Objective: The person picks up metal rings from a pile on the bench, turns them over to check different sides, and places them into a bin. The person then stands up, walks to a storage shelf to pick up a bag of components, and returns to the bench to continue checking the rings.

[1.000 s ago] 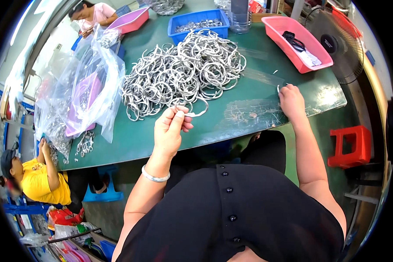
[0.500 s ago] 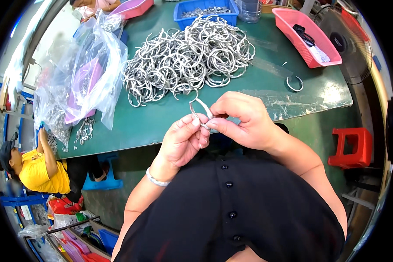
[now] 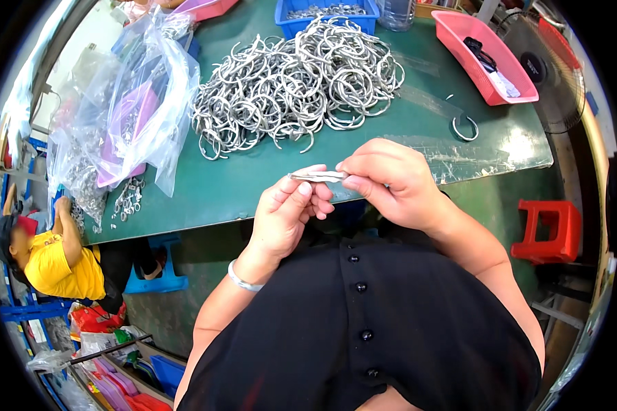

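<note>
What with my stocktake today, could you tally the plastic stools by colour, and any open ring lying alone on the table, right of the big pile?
Red stool: 1
Blue stool: 1
Open ring lying right of the pile: 1
Total: 3

Far right of tabletop (image 3: 185,212): pink basket (image 3: 461,63), dark item (image 3: 485,58) inside; fan (image 3: 555,89) just beyond. Red stool (image 3: 566,229) below, right. Left: clear plastic bags (image 3: 168,140); co-worker (image 3: 65,270), yellow top, dark cap, beside blue stool (image 3: 159,283).
</note>
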{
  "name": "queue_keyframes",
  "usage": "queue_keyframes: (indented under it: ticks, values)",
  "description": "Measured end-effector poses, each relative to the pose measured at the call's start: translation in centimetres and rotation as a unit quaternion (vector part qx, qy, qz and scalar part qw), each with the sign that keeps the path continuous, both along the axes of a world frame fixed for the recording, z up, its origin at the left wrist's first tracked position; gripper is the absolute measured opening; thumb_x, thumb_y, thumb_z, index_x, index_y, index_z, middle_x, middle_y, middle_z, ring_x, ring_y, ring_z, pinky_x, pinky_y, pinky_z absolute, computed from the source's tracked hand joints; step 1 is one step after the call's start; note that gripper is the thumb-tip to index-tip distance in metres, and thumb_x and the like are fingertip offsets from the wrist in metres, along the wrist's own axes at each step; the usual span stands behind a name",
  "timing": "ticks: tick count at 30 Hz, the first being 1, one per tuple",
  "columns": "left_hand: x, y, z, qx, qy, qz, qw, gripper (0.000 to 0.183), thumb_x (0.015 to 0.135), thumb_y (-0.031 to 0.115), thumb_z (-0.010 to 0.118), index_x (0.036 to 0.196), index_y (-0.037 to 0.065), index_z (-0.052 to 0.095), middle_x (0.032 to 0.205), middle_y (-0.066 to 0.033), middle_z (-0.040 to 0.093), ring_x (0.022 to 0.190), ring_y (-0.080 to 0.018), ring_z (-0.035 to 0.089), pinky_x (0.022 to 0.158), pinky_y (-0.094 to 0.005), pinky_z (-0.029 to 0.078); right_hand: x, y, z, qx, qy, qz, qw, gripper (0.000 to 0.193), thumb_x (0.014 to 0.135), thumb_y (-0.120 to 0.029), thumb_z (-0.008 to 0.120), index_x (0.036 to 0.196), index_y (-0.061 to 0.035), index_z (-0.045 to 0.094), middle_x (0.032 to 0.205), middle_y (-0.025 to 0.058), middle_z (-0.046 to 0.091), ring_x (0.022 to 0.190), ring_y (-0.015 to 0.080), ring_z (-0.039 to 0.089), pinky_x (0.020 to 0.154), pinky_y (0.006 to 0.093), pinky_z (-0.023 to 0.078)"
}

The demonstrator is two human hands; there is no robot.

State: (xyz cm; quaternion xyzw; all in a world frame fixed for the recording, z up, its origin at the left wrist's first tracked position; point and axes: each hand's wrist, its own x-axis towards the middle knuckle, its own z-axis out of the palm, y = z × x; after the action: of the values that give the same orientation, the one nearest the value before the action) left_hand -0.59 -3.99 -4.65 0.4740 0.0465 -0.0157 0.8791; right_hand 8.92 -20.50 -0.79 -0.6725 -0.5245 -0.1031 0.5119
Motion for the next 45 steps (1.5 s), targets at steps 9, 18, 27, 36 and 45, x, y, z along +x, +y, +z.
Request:
queue_keyframes:
  ticks: [9, 18, 27, 36, 45]
  values:
    - [-0.4, -0.2, -0.1, 0.226, -0.102, 0.086, 0.965, 0.025, 0.089, 0.008, 0.044, 0.111, -0.004, 0.05, 0.086, -0.0099, 0.059, 0.071, -0.0143, 0.058, 0.065, -0.0246, 0.047, 0.3, -1.3, -1.2, -0.028, 0.034, -0.043, 0.998, 0.014, 0.072, -0.003, 0.063, 0.086, -0.0023, 0.061, 0.072, 0.0078, 0.057, 0.064, 0.0217, 0.057, 0.056, 0.0284, 0.045]
    - [-0.1, -0.4, 1.6, 0.427, -0.255, 0.119, 0.859, 0.017, 0.084, 0.0, 0.05, 0.099, -0.006, 0.056, 0.077, -0.0091, 0.058, 0.066, -0.0128, 0.058, 0.059, -0.0219, 0.048, 0.6, -1.8, -3.4, -0.007, 0.165, -0.026, 0.986, 0.014, 0.077, -0.003, 0.06, 0.091, -0.0012, 0.062, 0.074, 0.007, 0.06, 0.066, 0.0154, 0.058, 0.058, 0.0248, 0.045]
    - [0.4, -0.6, 2.9, 0.421, -0.232, 0.063, 0.875, 0.013, 0.083, 0.0, 0.053, 0.093, -0.005, 0.058, 0.076, -0.0072, 0.058, 0.059, -0.0086, 0.054, 0.052, -0.0184, 0.045, 0.3, -1.4, -4.4, -0.016, 0.566, 0.116, 0.816, 0.019, 0.085, -0.017, 0.055, 0.095, -0.0023, 0.062, 0.073, 0.0021, 0.059, 0.063, 0.0091, 0.054, 0.06, 0.0211, 0.044]
    - [0.9, -1.6, 3.8, 0.295, -0.13, 0.041, 0.946, 0.012, 0.082, 0.004, 0.056, 0.09, -0.004, 0.059, 0.069, -0.003, 0.057, 0.053, -0.0047, 0.048, 0.046, -0.0162, 0.039, -0.2, -1.0, -5.4, 0.028, 0.675, 0.171, 0.717, 0.017, 0.085, -0.018, 0.054, 0.089, -0.0033, 0.062, 0.071, 0.0034, 0.06, 0.061, 0.0098, 0.054, 0.057, 0.0209, 0.044]
    - [1.1, -1.1, 4.0, 0.206, -0.045, 0.01, 0.977, 0.013, 0.082, 0.009, 0.059, 0.09, -0.001, 0.061, 0.072, -0.0025, 0.06, 0.056, -0.0034, 0.05, 0.046, -0.0157, 0.039, -0.2, -0.9, -5.7, 0.023, 0.704, 0.198, 0.682, 0.017, 0.085, -0.018, 0.054, 0.091, -0.0034, 0.06, 0.071, 0.0036, 0.059, 0.061, 0.0105, 0.054, 0.058, 0.0214, 0.043]
